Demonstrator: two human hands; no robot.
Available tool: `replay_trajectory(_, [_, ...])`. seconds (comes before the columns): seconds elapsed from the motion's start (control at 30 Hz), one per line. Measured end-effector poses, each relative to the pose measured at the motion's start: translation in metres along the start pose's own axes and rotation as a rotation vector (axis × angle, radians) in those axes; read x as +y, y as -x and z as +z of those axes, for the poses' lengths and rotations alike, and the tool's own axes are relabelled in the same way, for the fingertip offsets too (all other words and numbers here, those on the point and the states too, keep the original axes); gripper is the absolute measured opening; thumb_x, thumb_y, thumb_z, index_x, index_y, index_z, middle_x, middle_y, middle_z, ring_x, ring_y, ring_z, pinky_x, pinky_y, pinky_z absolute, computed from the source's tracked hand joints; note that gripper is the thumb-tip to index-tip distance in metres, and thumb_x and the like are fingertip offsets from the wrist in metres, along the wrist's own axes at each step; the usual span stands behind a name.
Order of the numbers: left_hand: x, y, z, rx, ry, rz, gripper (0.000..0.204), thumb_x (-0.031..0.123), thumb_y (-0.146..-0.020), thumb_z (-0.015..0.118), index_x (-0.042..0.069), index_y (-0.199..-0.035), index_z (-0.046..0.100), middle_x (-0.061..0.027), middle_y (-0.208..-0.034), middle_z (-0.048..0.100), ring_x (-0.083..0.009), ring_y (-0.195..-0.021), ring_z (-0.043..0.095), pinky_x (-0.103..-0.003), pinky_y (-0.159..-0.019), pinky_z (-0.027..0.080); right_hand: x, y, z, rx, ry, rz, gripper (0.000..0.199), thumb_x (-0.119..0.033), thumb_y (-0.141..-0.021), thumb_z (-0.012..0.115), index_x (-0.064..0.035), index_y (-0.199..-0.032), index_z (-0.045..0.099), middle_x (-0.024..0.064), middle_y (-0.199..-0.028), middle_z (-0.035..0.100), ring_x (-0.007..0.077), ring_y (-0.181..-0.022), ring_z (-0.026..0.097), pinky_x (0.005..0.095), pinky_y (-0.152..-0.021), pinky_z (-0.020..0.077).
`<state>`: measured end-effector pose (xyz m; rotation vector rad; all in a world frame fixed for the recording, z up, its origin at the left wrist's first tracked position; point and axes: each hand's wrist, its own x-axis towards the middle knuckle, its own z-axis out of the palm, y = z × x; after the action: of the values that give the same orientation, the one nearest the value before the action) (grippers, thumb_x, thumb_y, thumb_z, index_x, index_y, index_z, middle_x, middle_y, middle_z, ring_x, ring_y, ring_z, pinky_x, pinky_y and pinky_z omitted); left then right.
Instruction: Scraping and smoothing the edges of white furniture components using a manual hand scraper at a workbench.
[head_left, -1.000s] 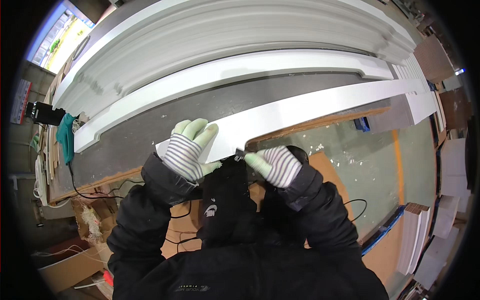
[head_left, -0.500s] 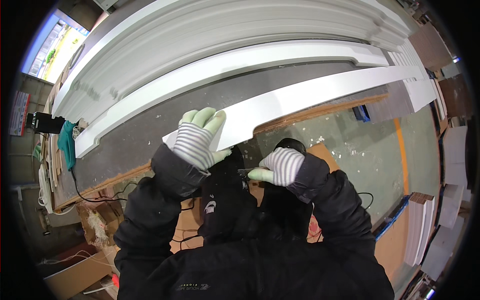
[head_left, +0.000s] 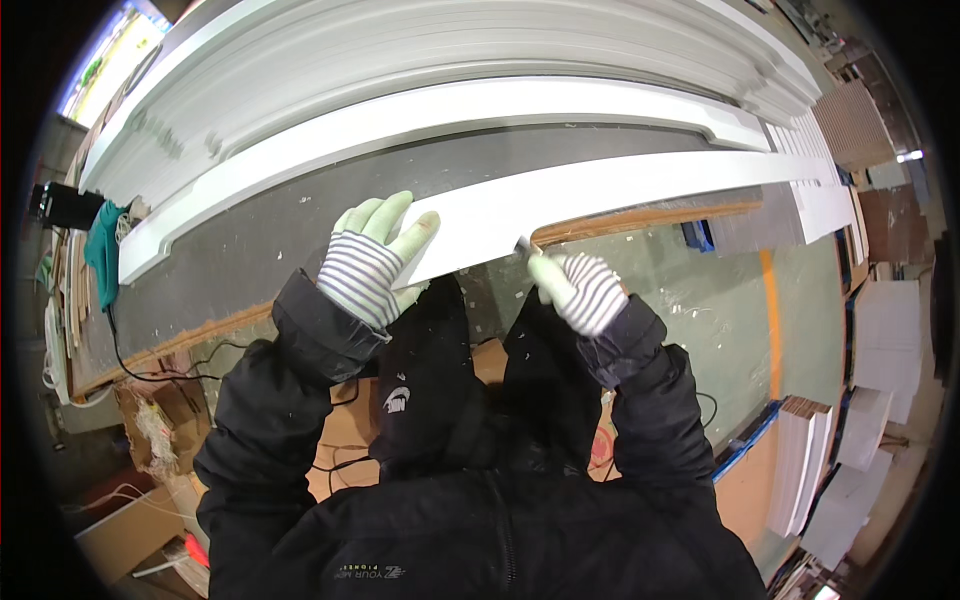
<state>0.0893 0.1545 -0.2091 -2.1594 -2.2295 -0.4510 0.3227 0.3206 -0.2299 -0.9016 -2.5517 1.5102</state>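
At centre frame, the left hand (head_left: 375, 262) in a striped glove lies flat, fingers spread, on the near end of a long white painted board (head_left: 600, 195) crossing the dark bench (head_left: 260, 250). The right hand (head_left: 580, 288) pinches a small pale scraper (head_left: 524, 246) against the board's lower edge

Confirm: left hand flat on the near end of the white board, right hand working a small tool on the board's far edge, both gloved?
Not quite. In the head view the right hand holds the small tool against the near edge of the white board, the edge facing the person, not the far one. The rest stands: the left hand lies flat on the board's near end, and both are gloved.
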Motion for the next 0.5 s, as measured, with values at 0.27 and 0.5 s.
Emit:
replay_trajectory(0.27, [-0.016,0.01,-0.02,-0.044,0.053,0.12,0.082,0.02,-0.06,0.082,0.011,-0.135,0.05,-0.0241,-0.136,0.046,-0.0432,-0.121,0.044,-0.049,-0.102,0.039,0.009,0.015,0.045,0.347,-0.479,0.177,0.052,-0.049,-0.099,0.046,-0.0038,-0.076,0.06,-0.0019,-0.054,0.048,0.0068,-0.05,0.042,0.0241,-0.049,0.0347])
replay_trajectory(0.5, [-0.018,0.015,-0.005,0.042,0.062,0.077,0.079,0.013,-0.06,0.077,0.01,-0.134,0.049,-0.0241,-0.137,0.045,-0.0439,-0.12,0.044,-0.049,-0.102,0.039,-0.01,0.004,0.084,0.536,-0.107,-0.04,0.054,-0.048,-0.1,0.043,-0.0005,-0.082,0.06,0.004,-0.059,0.055,0.0134,-0.057,0.052,0.03,-0.054,0.0416])
